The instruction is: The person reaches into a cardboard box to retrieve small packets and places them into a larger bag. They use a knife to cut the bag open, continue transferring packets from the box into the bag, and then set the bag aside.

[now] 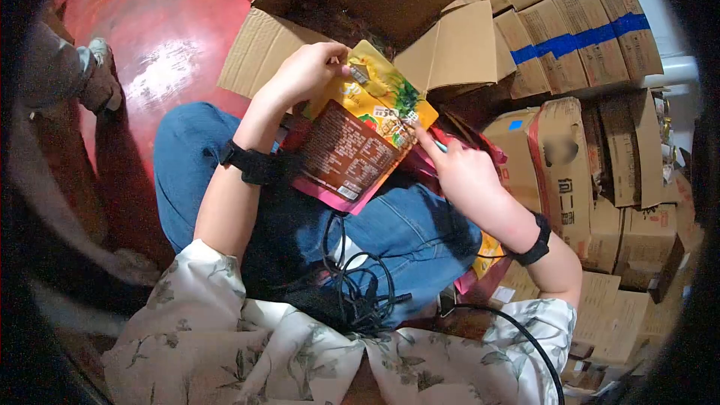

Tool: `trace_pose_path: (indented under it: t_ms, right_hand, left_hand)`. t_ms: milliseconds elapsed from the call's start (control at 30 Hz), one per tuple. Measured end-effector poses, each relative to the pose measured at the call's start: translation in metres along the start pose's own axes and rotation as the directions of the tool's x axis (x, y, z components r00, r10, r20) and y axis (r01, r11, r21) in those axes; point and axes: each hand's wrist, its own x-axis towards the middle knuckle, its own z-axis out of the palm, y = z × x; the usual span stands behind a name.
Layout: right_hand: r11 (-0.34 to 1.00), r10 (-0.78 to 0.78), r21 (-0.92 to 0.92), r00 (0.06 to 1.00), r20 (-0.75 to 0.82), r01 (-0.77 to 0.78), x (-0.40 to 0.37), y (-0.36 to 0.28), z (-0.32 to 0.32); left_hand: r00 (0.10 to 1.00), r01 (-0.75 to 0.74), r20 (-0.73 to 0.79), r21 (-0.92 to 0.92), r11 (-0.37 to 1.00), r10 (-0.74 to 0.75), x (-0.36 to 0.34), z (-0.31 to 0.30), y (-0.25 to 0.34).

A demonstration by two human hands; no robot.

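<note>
A yellow, brown and pink snack pouch (pixel 349 148) is tilted over my lap, its printed brown panel facing up. My left hand (pixel 311 71) is closed on the pouch's upper left corner, thumb and fingers pinching the edge. At the pouch's right edge is my right hand (pixel 466 178), with its index finger stretched against the pouch. A thin light-blue object (pixel 440 146) shows between the right hand's fingers, mostly hidden by them. Behind the pouch stands an open cardboard box (pixel 457 49) with its flaps spread.
Stacked cartons with blue tape (pixel 577 41) rise at the back right. More cardboard boxes (pixel 566 180) crowd the right side. Black cables (pixel 356 277) lie coiled on my lap. Another yellow and pink pouch (pixel 487 251) is beside my right leg. A person's shoe (pixel 103 79) rests on the red floor (pixel 176 30).
</note>
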Motion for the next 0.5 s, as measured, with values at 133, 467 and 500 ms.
trace_pose_path:
  t_ms: [133,467,500]
  right_hand:
    - [0.993,0.07,0.088,0.99,0.118,-0.081,-0.031,0.004,0.021]
    - [-0.115,0.239,0.936,0.905,0.352,-0.334,-0.079,0.116,-0.013]
    - [-0.144,0.351,0.942,0.874,0.335,-0.303,-0.074,0.121,-0.012]
  left_hand:
    - [1.0,0.009,0.009,0.05,0.999,-0.009,-0.003,-0.002,0.003]
    - [0.993,0.104,0.042,0.176,0.979,-0.113,0.004,0.003,0.002]
    - [0.997,0.072,0.023,0.153,0.986,-0.076,0.004,0.007,0.001]
